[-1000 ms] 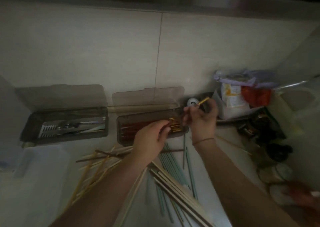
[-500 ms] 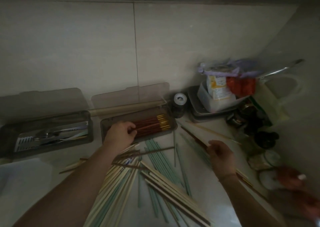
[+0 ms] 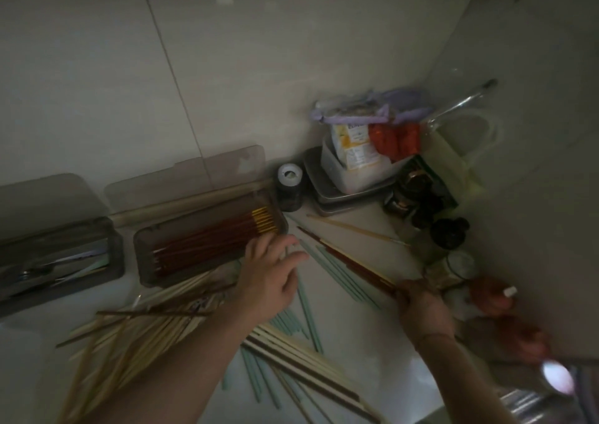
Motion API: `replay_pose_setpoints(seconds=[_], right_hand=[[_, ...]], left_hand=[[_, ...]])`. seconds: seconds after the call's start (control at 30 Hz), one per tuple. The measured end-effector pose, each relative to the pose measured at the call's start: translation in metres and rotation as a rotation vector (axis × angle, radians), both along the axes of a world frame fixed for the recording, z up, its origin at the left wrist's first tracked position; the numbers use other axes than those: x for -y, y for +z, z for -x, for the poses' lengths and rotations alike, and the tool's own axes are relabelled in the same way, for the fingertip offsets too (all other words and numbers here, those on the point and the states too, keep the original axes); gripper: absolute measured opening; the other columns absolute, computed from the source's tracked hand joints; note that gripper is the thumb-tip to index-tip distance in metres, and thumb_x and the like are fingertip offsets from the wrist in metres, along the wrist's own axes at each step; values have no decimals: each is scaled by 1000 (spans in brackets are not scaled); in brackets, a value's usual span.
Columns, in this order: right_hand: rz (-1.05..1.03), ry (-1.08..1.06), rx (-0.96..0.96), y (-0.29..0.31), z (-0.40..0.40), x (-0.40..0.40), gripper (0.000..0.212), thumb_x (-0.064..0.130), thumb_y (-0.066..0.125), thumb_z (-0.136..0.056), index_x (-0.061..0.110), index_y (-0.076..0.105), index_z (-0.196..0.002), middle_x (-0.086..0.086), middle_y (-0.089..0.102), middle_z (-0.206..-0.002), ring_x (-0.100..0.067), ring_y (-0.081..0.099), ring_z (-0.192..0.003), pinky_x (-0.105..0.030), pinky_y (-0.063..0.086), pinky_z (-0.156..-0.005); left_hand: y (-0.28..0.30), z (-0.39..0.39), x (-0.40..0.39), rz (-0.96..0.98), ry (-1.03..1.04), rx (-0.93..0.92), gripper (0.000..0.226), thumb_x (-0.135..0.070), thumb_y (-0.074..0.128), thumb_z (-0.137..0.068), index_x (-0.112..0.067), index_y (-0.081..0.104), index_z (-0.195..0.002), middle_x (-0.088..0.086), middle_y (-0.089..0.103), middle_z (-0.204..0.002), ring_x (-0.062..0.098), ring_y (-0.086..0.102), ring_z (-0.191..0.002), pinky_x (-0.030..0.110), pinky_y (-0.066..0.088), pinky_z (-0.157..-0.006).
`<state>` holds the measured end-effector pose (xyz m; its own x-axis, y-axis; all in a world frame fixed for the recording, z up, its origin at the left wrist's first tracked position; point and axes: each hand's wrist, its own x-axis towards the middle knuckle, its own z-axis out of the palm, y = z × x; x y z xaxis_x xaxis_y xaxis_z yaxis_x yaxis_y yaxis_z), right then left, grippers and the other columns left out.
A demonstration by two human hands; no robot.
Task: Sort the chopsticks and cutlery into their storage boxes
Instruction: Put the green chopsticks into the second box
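While the right hand (image 3: 421,307) curls its fingers round the near end of a pair of dark red chopsticks (image 3: 343,260), lifting them at a slant over the counter, the left hand (image 3: 270,277) hovers with fingers loosely spread just beside the front corner of the chopstick box (image 3: 207,245). That box, a translucent brown tray with its lid (image 3: 184,177) tipped back against the wall, holds a row of red chopsticks with gold tips (image 3: 214,239) lying lengthwise. To its left stands the cutlery box (image 3: 58,258), also open, with metal cutlery inside that is too dim to tell apart. Loose chopsticks cover the counter before the boxes: a heap of pale bamboo ones (image 3: 139,323) at lower left, crossed by a few dark brown sticks; light green ones (image 3: 308,307) fanned under and between the two arms; and long two-tone ones (image 3: 308,365) running toward the lower right. One pale chopstick (image 3: 353,229) lies apart near the back corner. Crowding that corner are a small dark jar with a white cap (image 3: 289,183), a metal tray (image 3: 340,193) bearing a plastic tub (image 3: 353,167) of packets, a purple bag (image 3: 366,109), several dark bottles (image 3: 424,206) and a red bottle (image 3: 489,294), all close beside the right hand. Underneath is a pale countertop (image 3: 372,352), meeting a wall of large light tiles (image 3: 227,67) in dim light.
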<state>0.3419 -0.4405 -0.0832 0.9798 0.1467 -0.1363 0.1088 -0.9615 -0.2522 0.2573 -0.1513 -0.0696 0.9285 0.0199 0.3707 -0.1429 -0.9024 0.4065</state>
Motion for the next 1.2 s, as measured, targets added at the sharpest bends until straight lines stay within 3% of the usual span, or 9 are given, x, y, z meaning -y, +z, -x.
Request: replay_pose_setpoints(seconds=[0.17,0.37,0.57,0.7,0.8,0.87,1.0,1.1,1.2], right_hand=[[171,36,-73,5,-6,-8,22,34,52,-92,31,65,-110,-1,60,-109,-26,59,-98,-32,50,-76],[144,43,-118,7,-9,-6,23,35,53,-91,32,62,-113,1,59,-113,-25,59,-101,-31,50,-79],[-50,-75,115,41,14,-4,14,25,59,-91,25,69,-101,-7,66,-82,-31,62,-68,-31,48,-57],[-117,43,225,69,17,-20,5,19,66,-86,21,70,-88,-2,64,-74,-24,53,-52,-22,35,-50],[-163,166,293,86,8,-45,8,12,71,-81,19,70,-84,-3,67,-83,-27,62,-59,-26,40,-50],[-252,262,328,92,-1,-68,10,9,71,-80,18,70,-83,-1,66,-84,-24,61,-65,-30,47,-56],[-473,398,264,85,-15,-132,5,13,67,-84,16,71,-85,0,63,-79,-18,56,-69,-27,44,-67],[-497,411,163,60,-34,-179,5,14,71,-82,19,71,-85,3,59,-80,-21,57,-73,-30,46,-69],[-409,371,111,37,-44,-212,11,17,72,-81,20,73,-92,-3,59,-104,-30,55,-99,-29,41,-82]], left_hand=[[-10,-4,18,40,-76,-37,26,-17,65,-77,-27,65,-102,-6,54,-117,23,45,-107,37,34,-89],[-12,-5,16,-2,-117,-90,24,-21,63,-79,-27,67,-102,-8,55,-113,20,45,-107,38,35,-90],[9,-6,21,-55,-173,-82,47,-25,56,-88,-22,50,-134,-2,50,-132,22,44,-119,41,34,-104],[26,-6,22,-144,-161,34,46,-32,54,-93,-22,47,-137,0,52,-134,25,46,-123,51,29,-111],[35,-3,11,-164,-50,127,36,-33,55,-93,-23,55,-127,-1,57,-125,24,50,-116,49,33,-106],[37,1,-6,-108,4,144,30,-26,58,-89,-25,58,-120,-3,60,-115,23,55,-103,42,43,-92],[30,20,-57,34,134,120,21,-23,55,-90,-27,63,-108,-5,65,-92,20,63,-80,33,51,-61],[27,36,-92,-16,238,17,27,-36,44,-99,-26,69,-104,-6,67,-90,17,65,-79,28,52,-60],[25,46,-114,117,396,-164,31,-36,45,-95,-24,72,-104,-4,70,-97,18,65,-89,26,51,-74]])
